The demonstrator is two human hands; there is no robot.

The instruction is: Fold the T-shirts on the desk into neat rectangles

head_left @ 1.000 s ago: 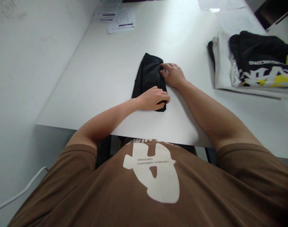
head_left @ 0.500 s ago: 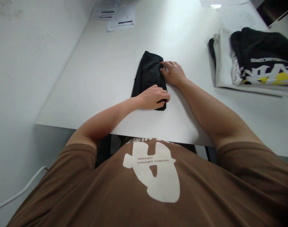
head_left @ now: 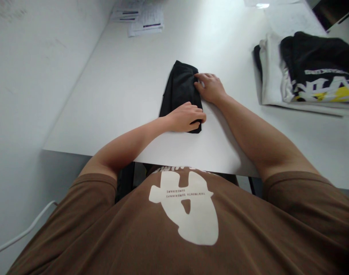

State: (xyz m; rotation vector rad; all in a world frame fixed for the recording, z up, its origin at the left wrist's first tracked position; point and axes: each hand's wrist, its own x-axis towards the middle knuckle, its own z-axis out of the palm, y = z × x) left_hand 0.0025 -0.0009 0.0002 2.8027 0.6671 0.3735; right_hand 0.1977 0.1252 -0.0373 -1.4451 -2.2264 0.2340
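Observation:
A black folded garment (head_left: 183, 86) lies on the white table (head_left: 119, 95) in front of me, narrower at its far end. Across its near end rests my left hand (head_left: 187, 117), with curled fingers gripping the right edge and the thumb close to the near corner. My right hand (head_left: 211, 87) pinches the same right edge farther up, its fingertips and thumb on the cloth. The exact kind of garment cannot be made out, and its near part is partly hidden under my left hand.
To the right lies a stack of folded clothes, a black printed garment (head_left: 320, 57) on top of white cloth (head_left: 268, 80). Paper slips (head_left: 147, 21) sit at the far left by the wall (head_left: 33, 76). A white cable (head_left: 25, 231) hangs at lower left.
Both hands keep the same hold on the black garment, which has not visibly moved. Only a very slight shift of the whole view shows.

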